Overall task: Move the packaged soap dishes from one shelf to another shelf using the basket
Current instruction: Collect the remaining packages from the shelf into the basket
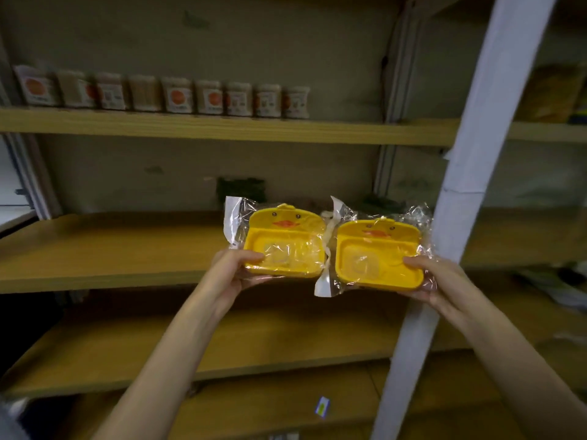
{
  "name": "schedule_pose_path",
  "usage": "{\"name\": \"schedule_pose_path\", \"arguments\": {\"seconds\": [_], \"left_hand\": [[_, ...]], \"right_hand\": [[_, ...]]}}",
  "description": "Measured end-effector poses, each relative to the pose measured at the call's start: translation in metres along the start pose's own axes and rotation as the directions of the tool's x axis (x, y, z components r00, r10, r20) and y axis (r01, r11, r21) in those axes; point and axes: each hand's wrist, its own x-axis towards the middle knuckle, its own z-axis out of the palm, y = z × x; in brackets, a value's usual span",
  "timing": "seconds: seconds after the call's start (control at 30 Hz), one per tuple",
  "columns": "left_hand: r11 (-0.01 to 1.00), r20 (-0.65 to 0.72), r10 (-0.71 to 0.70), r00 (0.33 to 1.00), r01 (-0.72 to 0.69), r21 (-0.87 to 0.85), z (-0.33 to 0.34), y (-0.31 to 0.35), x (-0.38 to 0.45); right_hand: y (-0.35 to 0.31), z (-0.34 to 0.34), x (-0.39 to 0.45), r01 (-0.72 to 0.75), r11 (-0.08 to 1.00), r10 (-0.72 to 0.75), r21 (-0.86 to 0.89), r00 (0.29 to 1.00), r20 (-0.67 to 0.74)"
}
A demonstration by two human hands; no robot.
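Hands hold one wrapped yellow duck dish apiece, side by side and nearly touching, in front of the middle shelf [104,249]. Left hand [236,269] grips the left dish [286,246] at its near-left corner, thumb on top and fingers curled beneath; right hand [435,279] grips the right dish [379,257] at its near-right corner the same way. Each dish lies beyond its hand, toward the shelf, long axis running roughly along the shelf's front edge and duck face at the far side. Both sit at about shelf height, over its front edge, left of the white post [470,154]. No basket is in view. I judge a short forward push would set both down, neither hand clearly nearer.
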Motion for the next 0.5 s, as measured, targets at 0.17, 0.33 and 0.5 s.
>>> {"name": "schedule_pose_path", "arguments": {"seconds": [0.17,0.33,0.5], "left_hand": [[1.0,0.109,-0.024,0.994,0.022,0.018,0.08,-0.043,-0.012],[0.999,0.21,-0.05,0.977,0.047,0.022,0.165,-0.083,-0.024],[0.997,0.281,-0.047,0.959,0.028,0.074,0.238,-0.127,-0.032]], "right_hand": [[-0.017,-0.091,-0.016,0.055,0.998,-0.058,-0.043,0.996,-0.069],[-0.032,-0.186,-0.031,0.087,0.996,-0.092,-0.034,0.978,-0.189],[-0.041,-0.267,-0.063,0.08,0.997,-0.08,-0.012,0.956,-0.283]]}}
